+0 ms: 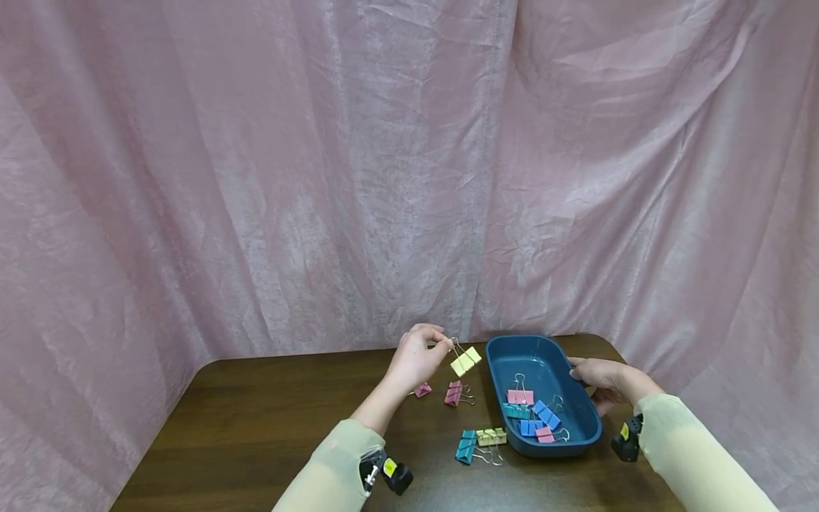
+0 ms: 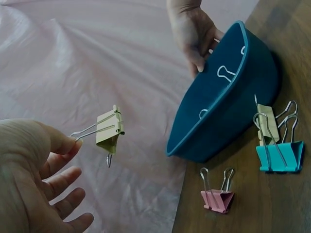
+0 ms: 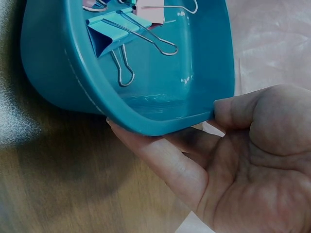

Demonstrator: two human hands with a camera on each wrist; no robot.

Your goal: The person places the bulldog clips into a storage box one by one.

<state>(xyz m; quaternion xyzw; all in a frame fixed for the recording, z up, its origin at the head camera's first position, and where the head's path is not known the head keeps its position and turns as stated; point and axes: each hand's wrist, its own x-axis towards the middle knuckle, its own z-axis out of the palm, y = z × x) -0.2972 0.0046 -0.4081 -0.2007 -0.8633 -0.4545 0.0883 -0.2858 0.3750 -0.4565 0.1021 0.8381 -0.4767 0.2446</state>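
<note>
My left hand (image 1: 417, 359) pinches a yellow binder clip (image 1: 466, 361) by one wire handle, between thumb and forefinger. In the left wrist view the yellow clip hangs clear of the table, left of the blue plastic tray (image 2: 218, 121). My right hand (image 1: 608, 380) grips the tray's right rim, its thumb over the edge and its fingers under the outside. Inside the tray lie several clips, among them a pink clip (image 1: 520, 397), a teal clip (image 1: 516, 411) and a blue clip (image 1: 547, 414).
On the brown table (image 1: 269, 427), left of the tray, lie a pink binder clip (image 1: 453, 393), another pink clip (image 1: 422, 390) partly behind my left arm, a teal clip (image 1: 466, 447) and a yellow clip (image 1: 491, 436). A pink curtain (image 1: 358, 178) hangs behind the table.
</note>
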